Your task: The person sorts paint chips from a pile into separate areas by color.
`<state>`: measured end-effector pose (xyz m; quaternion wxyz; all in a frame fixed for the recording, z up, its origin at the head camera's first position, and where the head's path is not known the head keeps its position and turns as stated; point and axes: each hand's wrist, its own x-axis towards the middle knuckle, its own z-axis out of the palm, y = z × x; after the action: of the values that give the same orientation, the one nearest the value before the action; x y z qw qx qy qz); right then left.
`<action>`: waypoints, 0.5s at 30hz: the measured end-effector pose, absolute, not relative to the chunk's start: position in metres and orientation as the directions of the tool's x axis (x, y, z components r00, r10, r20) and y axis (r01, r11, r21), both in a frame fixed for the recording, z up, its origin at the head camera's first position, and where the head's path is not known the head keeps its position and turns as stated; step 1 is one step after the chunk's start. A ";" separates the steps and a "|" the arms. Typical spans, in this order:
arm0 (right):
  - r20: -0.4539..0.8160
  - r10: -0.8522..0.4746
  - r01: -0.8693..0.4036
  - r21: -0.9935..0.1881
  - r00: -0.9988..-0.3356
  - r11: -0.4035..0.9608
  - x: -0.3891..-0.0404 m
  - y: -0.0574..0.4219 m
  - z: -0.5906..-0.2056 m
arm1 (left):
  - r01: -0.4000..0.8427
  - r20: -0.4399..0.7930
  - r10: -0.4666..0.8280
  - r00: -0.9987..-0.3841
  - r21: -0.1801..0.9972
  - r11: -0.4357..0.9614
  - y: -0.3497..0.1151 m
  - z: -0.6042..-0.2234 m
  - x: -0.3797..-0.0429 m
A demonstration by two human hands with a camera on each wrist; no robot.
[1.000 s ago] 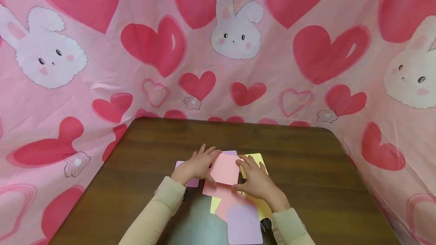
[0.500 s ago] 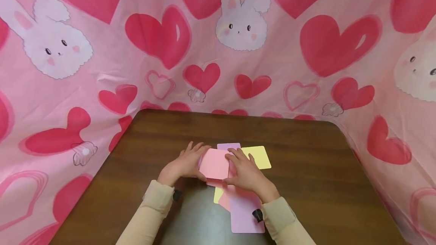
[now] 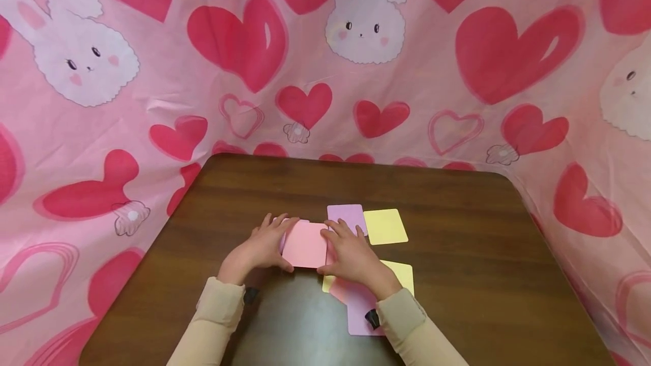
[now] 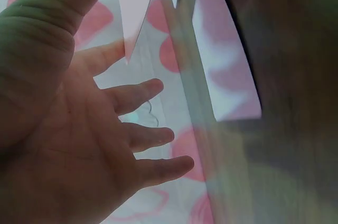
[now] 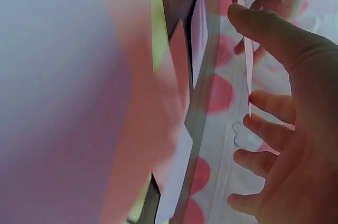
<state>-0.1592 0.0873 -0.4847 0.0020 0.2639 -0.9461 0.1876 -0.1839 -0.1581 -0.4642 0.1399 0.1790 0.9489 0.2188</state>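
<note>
A pink square card (image 3: 305, 244) is held by its opposite side edges between both hands, raised over the table. My left hand (image 3: 261, 244) grips its left edge, thumb at the near corner and index finger at the far one; the other fingers spread loosely in the left wrist view. On the right edge, my right hand (image 3: 353, 253) holds it with thumb and fingertips; the card (image 5: 248, 65) appears edge-on in the right wrist view. Below it, a purple card (image 4: 227, 65) lies on the table, partly hidden in the head view by the left hand and pink card.
Behind the right hand lie a purple card (image 3: 347, 218) and a yellow card (image 3: 386, 226). Another yellow card (image 3: 402, 275), a pink one and a purple card (image 3: 358, 312) overlap under the right forearm. A heart-and-rabbit cloth (image 3: 305, 44) surrounds the dark wooden table (image 3: 473, 275).
Both hands have carried the pink card leftward, from above the overlapping cards to over the purple card at left. The cards behind and right of it are now more uncovered.
</note>
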 end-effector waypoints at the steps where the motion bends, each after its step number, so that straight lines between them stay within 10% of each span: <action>1: 0.094 -0.503 -0.503 -0.339 -0.859 0.795 -0.158 0.084 -0.486 | 0.269 -0.193 0.394 -0.899 0.469 0.841 -0.161 -0.465 -0.182; 15: 0.035 -0.557 -0.551 -0.213 -0.830 0.807 -0.134 0.040 -0.500 | 0.169 -0.281 0.308 -0.909 0.428 0.888 -0.201 -0.478 -0.152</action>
<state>-0.1335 0.0401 -0.5003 -0.0144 0.2915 -0.9504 0.1076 -0.1521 -0.2013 -0.4779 0.1734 0.1248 0.9560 0.2011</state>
